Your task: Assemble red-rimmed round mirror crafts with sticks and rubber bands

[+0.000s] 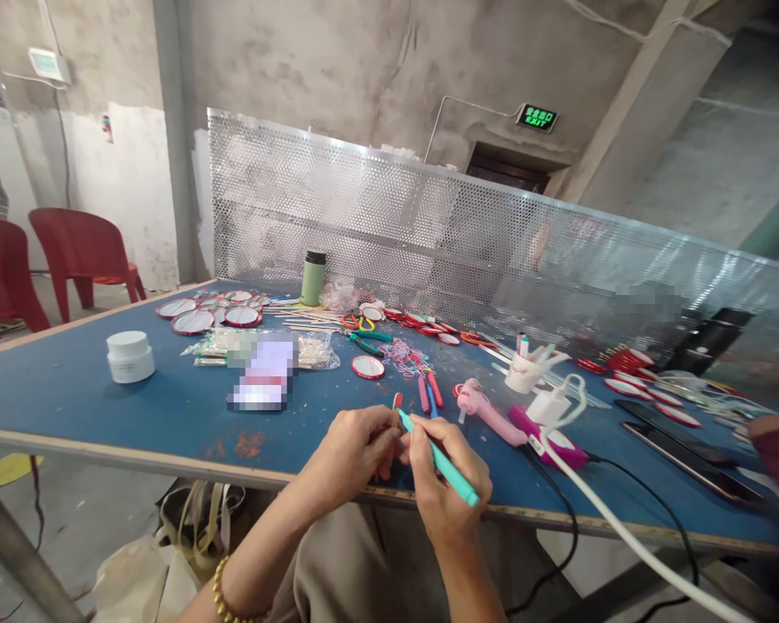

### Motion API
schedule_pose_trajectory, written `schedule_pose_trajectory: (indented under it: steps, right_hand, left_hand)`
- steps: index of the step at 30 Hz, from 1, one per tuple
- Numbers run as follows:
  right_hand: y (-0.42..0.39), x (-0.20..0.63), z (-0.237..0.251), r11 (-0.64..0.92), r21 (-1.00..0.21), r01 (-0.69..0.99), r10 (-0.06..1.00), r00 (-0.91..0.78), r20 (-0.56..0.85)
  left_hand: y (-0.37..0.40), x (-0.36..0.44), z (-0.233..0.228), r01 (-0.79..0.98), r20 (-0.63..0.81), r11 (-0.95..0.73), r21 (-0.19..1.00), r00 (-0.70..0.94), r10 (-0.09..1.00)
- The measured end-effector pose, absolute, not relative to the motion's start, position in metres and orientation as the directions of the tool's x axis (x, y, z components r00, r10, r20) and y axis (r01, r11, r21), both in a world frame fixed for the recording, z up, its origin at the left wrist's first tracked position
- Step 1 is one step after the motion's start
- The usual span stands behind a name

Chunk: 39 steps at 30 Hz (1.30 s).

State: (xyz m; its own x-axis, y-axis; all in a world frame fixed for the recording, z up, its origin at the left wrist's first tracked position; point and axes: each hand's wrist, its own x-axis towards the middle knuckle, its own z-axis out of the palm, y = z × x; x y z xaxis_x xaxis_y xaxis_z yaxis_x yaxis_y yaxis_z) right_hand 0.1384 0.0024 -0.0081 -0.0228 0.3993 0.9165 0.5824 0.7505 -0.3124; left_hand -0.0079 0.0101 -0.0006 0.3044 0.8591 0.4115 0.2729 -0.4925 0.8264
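My right hand point(453, 474) is wrapped round a turquoise marker pen point(453, 476), held like a writing tool with its tip up and to the left. Pinched in my left hand point(362, 439) is a small flat stick with a red end point(397, 401), which pokes up above the fingers. The marker's tip is at or very near this stick; I cannot tell if they touch. Both hands are at the table's front edge. Beyond them lie pink- and blue-handled tools point(428, 394), a round red-rimmed disc point(368, 367) and a tangle of coloured cords point(406, 355).
To the right are a pink glue gun point(486, 415), a white cup of pens point(524, 372), a power strip point(549, 405) with cables and dark phones point(688, 454). A blurred phone point(265, 372), white jar point(130, 356) and green bottle point(312, 279) stand left. A perforated metal screen point(363, 208) closes the back.
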Motion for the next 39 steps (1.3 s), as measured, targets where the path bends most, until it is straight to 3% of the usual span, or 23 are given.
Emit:
schedule_pose_trajectory:
  steps: [39]
  right_hand:
    - [0.0021, 0.138, -0.0079, 0.735, -0.327, 0.594, 0.412, -0.009, 0.911]
  left_hand:
    - [0.0104, -0.0083, -0.0006, 0.272, 0.413, -0.492, 0.827, 0.299, 0.86]
